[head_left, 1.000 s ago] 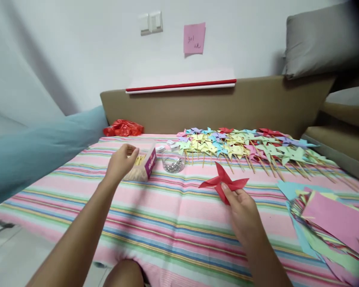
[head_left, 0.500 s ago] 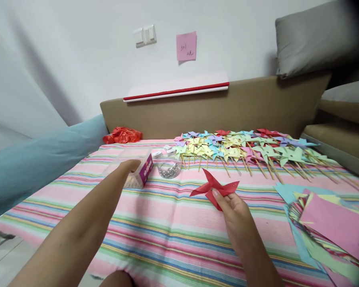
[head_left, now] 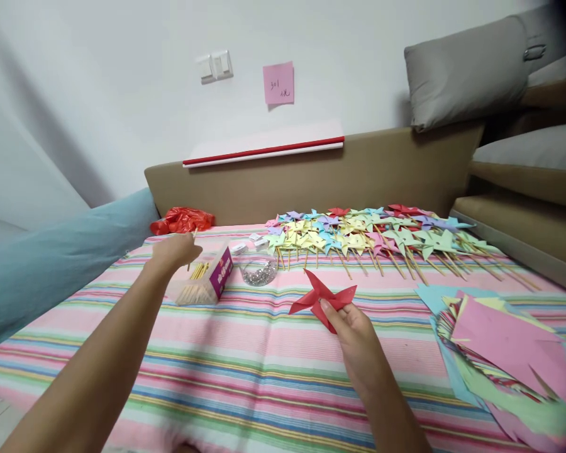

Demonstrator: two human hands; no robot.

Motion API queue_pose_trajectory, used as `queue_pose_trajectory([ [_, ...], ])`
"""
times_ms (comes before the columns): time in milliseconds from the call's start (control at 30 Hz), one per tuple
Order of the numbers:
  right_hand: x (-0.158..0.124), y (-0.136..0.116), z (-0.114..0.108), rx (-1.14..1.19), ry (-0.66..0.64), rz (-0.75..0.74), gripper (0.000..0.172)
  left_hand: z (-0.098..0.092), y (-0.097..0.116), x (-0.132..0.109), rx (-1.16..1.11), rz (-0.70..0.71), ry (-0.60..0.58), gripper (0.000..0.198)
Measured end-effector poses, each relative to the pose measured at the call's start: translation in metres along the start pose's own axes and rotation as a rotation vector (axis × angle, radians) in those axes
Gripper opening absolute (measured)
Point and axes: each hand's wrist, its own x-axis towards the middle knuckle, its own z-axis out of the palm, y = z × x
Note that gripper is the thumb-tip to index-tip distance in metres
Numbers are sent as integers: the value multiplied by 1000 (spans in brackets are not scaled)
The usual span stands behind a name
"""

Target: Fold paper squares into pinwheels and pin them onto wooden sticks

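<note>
My right hand (head_left: 351,327) pinches a red paper pinwheel (head_left: 327,296) near its centre, thumb on top, above the striped cloth. My left hand (head_left: 177,250) is closed round a thin wooden stick (head_left: 195,233), which shows above and below the fist. Under that hand stands a clear plastic box with a purple label (head_left: 223,272), holding many wooden sticks (head_left: 195,292). Just right of the box is a round clear tub (head_left: 259,272) with small silver pieces in it. The fingertips of my left hand are mostly hidden.
Many coloured pinwheels on sticks (head_left: 358,239) lie in rows at the back right. Stacked coloured paper sheets (head_left: 504,340) are at the right. A red plastic bag (head_left: 183,220) sits at the back left. A brown backboard (head_left: 264,189) borders the striped cloth (head_left: 245,377).
My left hand has come up out of the clear box with a wooden stick. The right hand still holds the red pinwheel. The whole view has shifted a little.
</note>
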Motion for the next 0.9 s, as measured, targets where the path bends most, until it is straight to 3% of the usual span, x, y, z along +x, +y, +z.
queue_pose_trajectory([
  [67,1,2,0,7,6,10,41,-9,20,-23,1,-18,-11,25],
  [133,1,3,2,27,19,17,37,-7,46,-57,-89,35,-71,18],
  [200,0,2,5,69,12,32,30,8,73,-94,-517,103,-201,20],
  [233,-1,0,6,106,-5,41,28,18,85,-112,-682,119,-213,21],
  [367,-9,-12,11,305,-107,38,19,61,116,-157,-1040,106,-259,20],
  [467,-13,-20,10,397,-154,-29,16,76,126,-169,-1124,96,-340,18],
  [600,-17,-24,7,407,-222,-137,13,75,134,-176,-1182,104,-466,18],
  [900,-25,-27,12,368,-514,-152,17,72,141,-187,-1280,120,-531,15],
])
